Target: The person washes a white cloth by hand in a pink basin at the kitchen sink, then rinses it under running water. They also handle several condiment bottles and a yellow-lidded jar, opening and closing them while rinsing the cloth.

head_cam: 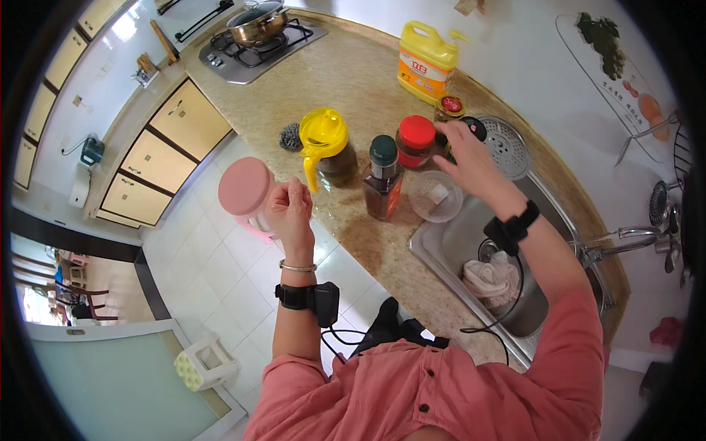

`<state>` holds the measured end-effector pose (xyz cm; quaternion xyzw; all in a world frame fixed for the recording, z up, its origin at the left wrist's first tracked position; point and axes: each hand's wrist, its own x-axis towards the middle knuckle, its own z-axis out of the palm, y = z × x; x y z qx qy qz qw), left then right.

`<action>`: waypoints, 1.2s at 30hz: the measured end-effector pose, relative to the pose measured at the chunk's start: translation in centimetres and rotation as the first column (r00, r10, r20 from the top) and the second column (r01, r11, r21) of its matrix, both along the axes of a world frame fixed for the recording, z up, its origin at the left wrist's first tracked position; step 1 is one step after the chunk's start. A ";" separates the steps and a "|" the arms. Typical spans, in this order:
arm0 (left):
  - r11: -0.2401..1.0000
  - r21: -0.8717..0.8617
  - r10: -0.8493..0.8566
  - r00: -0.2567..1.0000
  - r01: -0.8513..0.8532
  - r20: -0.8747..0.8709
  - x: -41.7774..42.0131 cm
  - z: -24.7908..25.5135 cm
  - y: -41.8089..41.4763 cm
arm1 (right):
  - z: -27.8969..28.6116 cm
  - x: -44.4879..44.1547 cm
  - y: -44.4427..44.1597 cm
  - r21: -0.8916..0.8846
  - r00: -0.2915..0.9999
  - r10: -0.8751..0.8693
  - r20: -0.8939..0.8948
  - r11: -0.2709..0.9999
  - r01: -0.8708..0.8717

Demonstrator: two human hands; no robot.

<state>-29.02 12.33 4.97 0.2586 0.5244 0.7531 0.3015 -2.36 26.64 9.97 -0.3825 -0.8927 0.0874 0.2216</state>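
My left hand (292, 212) is closed on the side of a jar with a pink lid (246, 186), held up beyond the counter's edge above the floor. A pink handle (256, 230) shows below the lid. My right hand (469, 157), slightly blurred, has its thumb and fingers apart over a jar with a black lid (475, 128), which it partly hides. Left of its fingertips stands a jar with a red lid (416, 132). Nearer me are a dark-capped sauce bottle (382, 182) and a clear round plastic container (436, 201).
A yellow-lidded oil jug (324, 140) stands beside a steel scourer (289, 136). Behind are a yellow detergent jug (427, 63) and a small jar (449, 106). A perforated steel plate (503, 146) adjoins the sink, which holds a cloth (491, 278). A pot (256, 25) sits on the hob.
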 end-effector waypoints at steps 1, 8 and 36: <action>0.999 0.011 0.036 0.999 -0.036 -0.026 0.3 -0.2 0.1 | 0.2 0.5 -1.1 -0.030 1.000 0.003 0.007 1.000 -0.003; 0.928 0.084 0.324 0.672 -0.364 -0.665 -1.4 -1.5 2.8 | 0.1 4.6 -6.5 -0.145 0.999 0.008 -0.051 0.989 -0.015; 0.994 0.106 -0.005 0.999 0.001 0.040 -5.0 0.0 2.0 | -5.3 14.0 -13.3 -0.522 0.941 -0.321 -0.106 0.824 0.222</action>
